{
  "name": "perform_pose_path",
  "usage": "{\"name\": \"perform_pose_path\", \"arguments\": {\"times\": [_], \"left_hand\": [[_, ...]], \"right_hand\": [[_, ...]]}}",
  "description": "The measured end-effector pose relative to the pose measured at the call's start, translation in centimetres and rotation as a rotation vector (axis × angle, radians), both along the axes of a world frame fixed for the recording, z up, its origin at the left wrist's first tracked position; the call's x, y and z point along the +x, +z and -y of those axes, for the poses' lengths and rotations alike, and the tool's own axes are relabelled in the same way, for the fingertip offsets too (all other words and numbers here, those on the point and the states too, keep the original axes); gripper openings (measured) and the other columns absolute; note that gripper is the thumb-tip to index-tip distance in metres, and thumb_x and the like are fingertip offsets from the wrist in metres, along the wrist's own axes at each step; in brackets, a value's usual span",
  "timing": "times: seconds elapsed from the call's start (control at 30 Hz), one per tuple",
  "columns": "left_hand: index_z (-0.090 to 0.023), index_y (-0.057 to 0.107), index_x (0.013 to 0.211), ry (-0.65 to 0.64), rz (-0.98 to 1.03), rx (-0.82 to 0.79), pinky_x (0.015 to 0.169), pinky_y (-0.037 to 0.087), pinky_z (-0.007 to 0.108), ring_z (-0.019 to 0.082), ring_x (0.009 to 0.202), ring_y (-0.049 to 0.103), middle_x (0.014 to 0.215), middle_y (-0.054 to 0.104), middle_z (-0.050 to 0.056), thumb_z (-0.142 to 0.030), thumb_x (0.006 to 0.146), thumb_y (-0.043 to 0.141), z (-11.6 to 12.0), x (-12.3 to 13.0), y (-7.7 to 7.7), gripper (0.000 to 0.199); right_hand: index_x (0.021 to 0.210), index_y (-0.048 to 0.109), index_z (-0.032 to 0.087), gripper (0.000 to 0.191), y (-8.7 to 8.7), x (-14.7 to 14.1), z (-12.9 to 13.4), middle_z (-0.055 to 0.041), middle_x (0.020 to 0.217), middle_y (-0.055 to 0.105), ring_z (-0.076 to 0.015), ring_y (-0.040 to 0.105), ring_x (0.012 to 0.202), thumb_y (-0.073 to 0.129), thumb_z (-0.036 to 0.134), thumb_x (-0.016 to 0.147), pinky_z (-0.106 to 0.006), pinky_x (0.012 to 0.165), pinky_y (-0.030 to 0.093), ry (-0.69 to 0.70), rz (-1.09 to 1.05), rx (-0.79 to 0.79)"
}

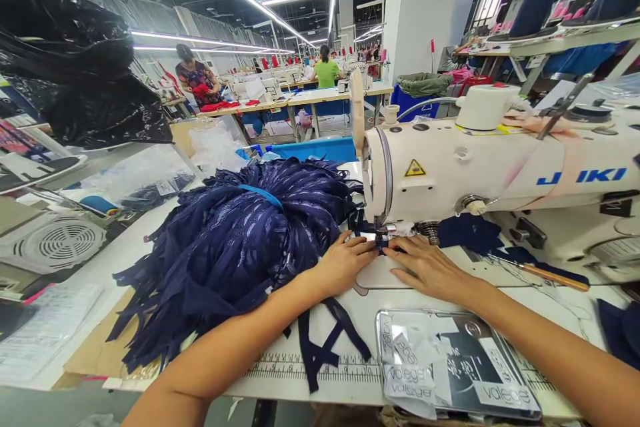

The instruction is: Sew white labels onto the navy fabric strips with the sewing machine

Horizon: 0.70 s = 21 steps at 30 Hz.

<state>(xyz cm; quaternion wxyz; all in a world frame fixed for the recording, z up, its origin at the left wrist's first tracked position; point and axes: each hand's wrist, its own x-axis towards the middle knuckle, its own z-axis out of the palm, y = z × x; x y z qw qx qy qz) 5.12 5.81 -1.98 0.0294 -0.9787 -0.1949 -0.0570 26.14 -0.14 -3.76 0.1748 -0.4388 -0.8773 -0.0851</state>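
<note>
A narrow navy fabric strip (pixel 382 244) lies under the needle area of a white sewing machine (pixel 425 167). My left hand (pixel 345 261) reaches in from the left, its fingertips pressed together on the strip's left end. From the other side my right hand (pixel 427 268) holds the strip's right end at its fingertips, close to the presser foot (pixel 381 230). The fingers partly cover the strip. Beside my left forearm rests a big bundle of navy lace-and-mesh pieces (pixel 240 233), tied with a blue band (pixel 261 195). Loose navy straps (pixel 325 347) hang from it.
A clear-lidded tin (pixel 455 363) with "valege" labels sits below my right forearm. An orange-handled tool (pixel 555 276) and navy scraps (pixel 470 233) lie by the machine. A black plastic bag (pixel 85 60) stands left. Two people (pixel 197 80) work at tables beyond.
</note>
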Motion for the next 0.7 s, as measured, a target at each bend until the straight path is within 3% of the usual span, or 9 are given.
{"name": "perform_pose_path", "arguments": {"times": [0.23, 0.4, 0.57, 0.7], "left_hand": [[-0.017, 0.047, 0.12, 0.037, -0.039, 0.016, 0.097, 0.031, 0.043, 0.025, 0.119, 0.038, 0.126, 0.047, 0.01, -0.016, 0.077, 0.053, 0.9, 0.4, -0.3, 0.044], [-0.017, 0.049, 0.116, 0.014, -0.04, 0.139, 0.094, 0.033, 0.041, 0.024, 0.112, 0.043, 0.121, 0.05, 0.009, -0.02, 0.082, 0.05, 0.7, 0.3, 0.3, 0.035], [-0.008, 0.052, 0.108, 0.13, -0.01, 0.325, 0.08, 0.041, 0.034, 0.019, 0.084, 0.055, 0.092, 0.061, 0.01, -0.013, 0.089, 0.034, -0.6, -0.1, 1.2, 0.027], [-0.011, 0.055, 0.103, 0.052, 0.139, 0.336, 0.088, 0.037, 0.035, 0.019, 0.098, 0.053, 0.105, 0.059, 0.01, -0.014, 0.089, 0.035, -0.8, -0.4, 0.8, 0.025]], "right_hand": [[0.103, 0.062, 0.021, 0.028, -0.7, 1.0, -1.0, -0.0074, 0.102, 0.06, -0.0176, 0.057, 0.091, 0.039, 0.022, 0.087, -0.032, 0.079, 0.048, 0.055, -0.192, -0.028], [0.099, 0.062, 0.015, 0.027, -0.2, 0.5, -0.8, -0.0104, 0.096, 0.062, -0.0196, 0.056, 0.088, 0.038, 0.014, 0.086, -0.035, 0.077, 0.048, 0.098, 0.025, 0.139], [0.089, 0.062, 0.012, 0.022, 0.2, -0.5, -0.3, -0.0099, 0.084, 0.061, -0.0201, 0.055, 0.082, 0.041, 0.007, 0.082, -0.035, 0.075, 0.048, 0.076, 0.195, 0.181], [0.089, 0.061, 0.013, 0.021, 0.2, -0.5, -0.1, -0.0103, 0.085, 0.06, -0.0196, 0.055, 0.081, 0.041, 0.01, 0.083, -0.035, 0.073, 0.048, 0.064, 0.12, 0.207]]}}
